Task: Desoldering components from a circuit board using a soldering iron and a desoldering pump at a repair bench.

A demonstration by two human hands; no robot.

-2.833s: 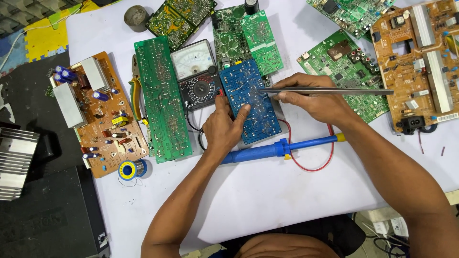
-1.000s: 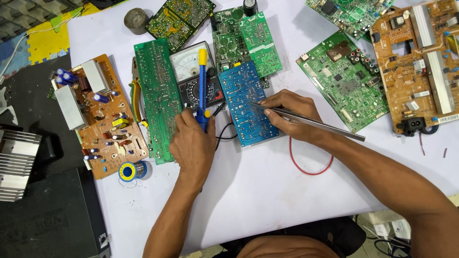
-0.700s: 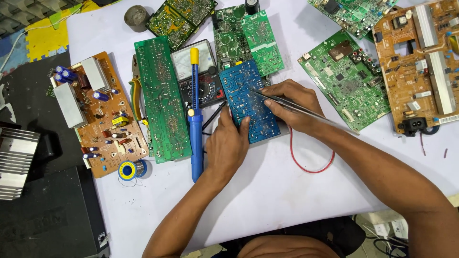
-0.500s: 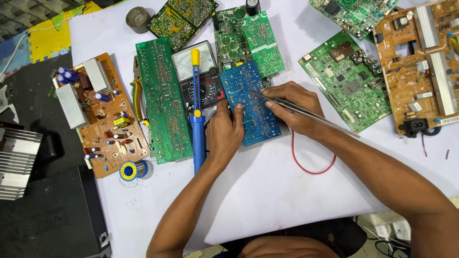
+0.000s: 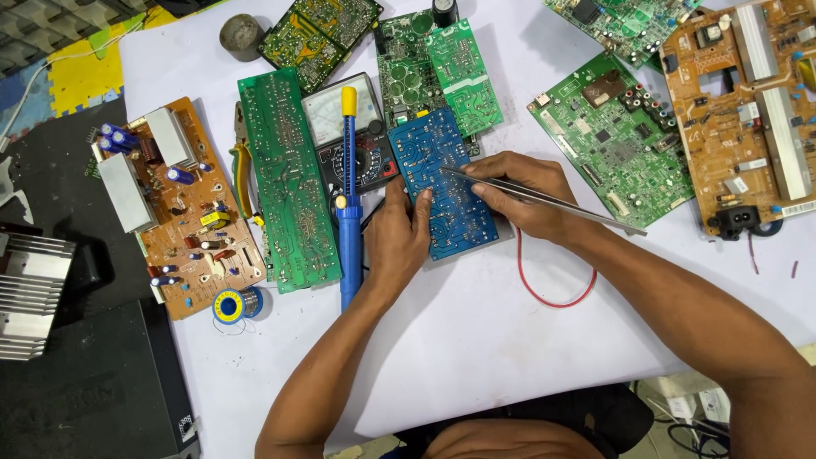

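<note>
Left hand (image 5: 398,234): has let go of the blue desoldering pump (image 5: 347,195), now flat, open grip steadying the blue circuit board (image 5: 442,183).
Right hand (image 5: 523,197): at 3 o'clock, grip pinched on tweezers (image 5: 544,197), tips on board.

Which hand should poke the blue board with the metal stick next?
Probably the right hand: it already holds the tweezers, with the tip on the blue board. The left hand rests flat on the board's edge, steadying it.

desoldering pump (image 5: 348,204) at 9 o'clock of small board (image 5: 442,183) | meter (image 5: 353,136) under pump | solder spool (image 5: 236,304) at 7
</note>
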